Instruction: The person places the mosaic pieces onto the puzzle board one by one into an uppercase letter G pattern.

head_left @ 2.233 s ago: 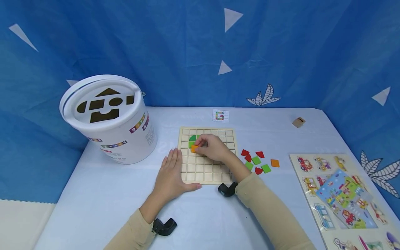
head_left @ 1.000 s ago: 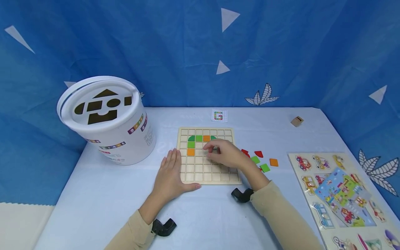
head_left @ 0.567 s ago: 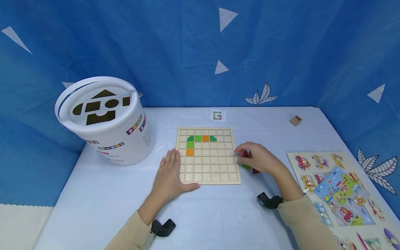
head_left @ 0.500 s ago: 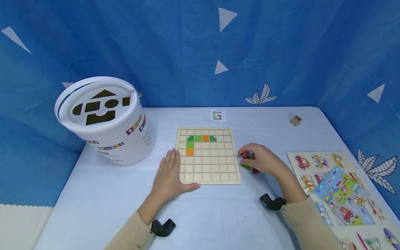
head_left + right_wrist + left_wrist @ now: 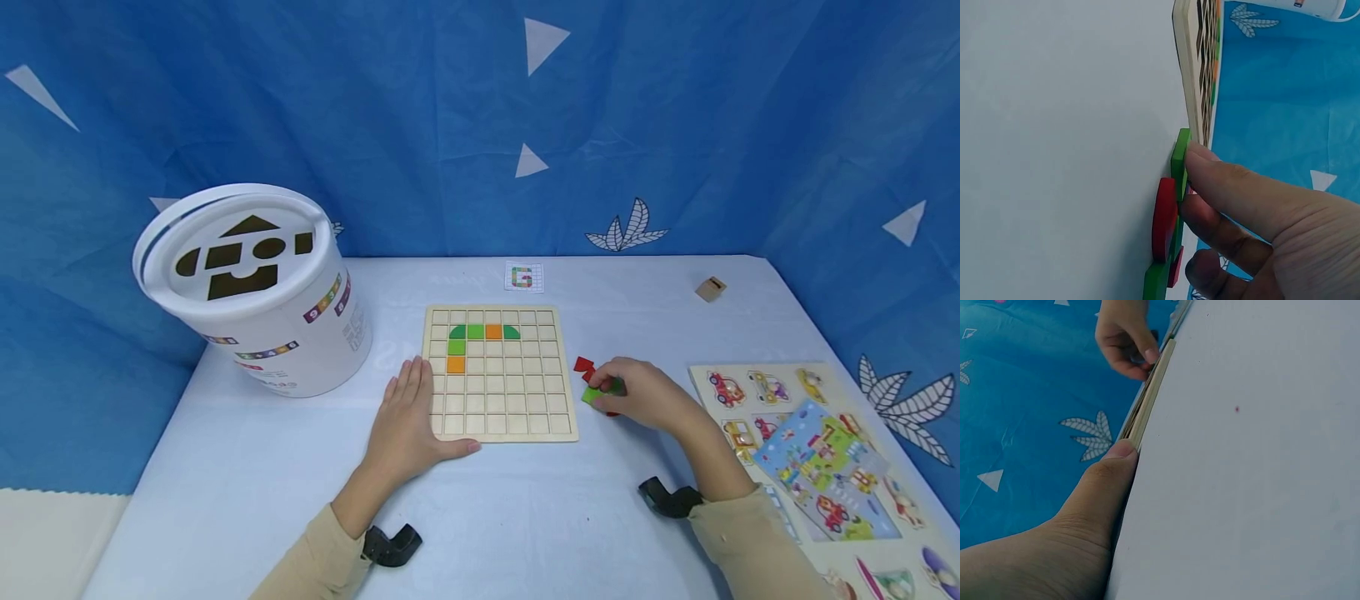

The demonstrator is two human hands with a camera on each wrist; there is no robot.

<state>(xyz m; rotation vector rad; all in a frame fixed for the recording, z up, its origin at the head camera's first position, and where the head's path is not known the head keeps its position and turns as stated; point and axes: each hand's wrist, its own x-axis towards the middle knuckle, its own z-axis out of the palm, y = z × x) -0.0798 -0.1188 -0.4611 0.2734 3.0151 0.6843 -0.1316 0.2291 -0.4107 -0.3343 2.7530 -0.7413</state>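
Observation:
My left hand (image 5: 405, 425) lies with straight fingers along the left edge of a gridded wooden board (image 5: 517, 421), its thumb at the near edge. In the left wrist view, that thumb (image 5: 1100, 487) presses against the board's side. Green, orange and dark green tiles (image 5: 476, 332) form a hooked line in the grid. Right of the board, my right hand (image 5: 645, 396) is over loose pieces, with thumb and index finger at opposite sides of a green square tile (image 5: 1180, 156). A rounded red piece (image 5: 1163, 219) lies beside it. Other pieces are partly hidden under the hand.
A pattern card (image 5: 523, 277) showing a G lies behind the board. A white bucket (image 5: 330, 350) with shape holes in its lid stands at left. A small brown block (image 5: 710, 289) sits at back right, and a picture puzzle board (image 5: 708, 400) is at right.
An orange tile was set below the green one on the board. My right hand then moved right to the loose pieces and closed in on a green square. The left hand stayed put.

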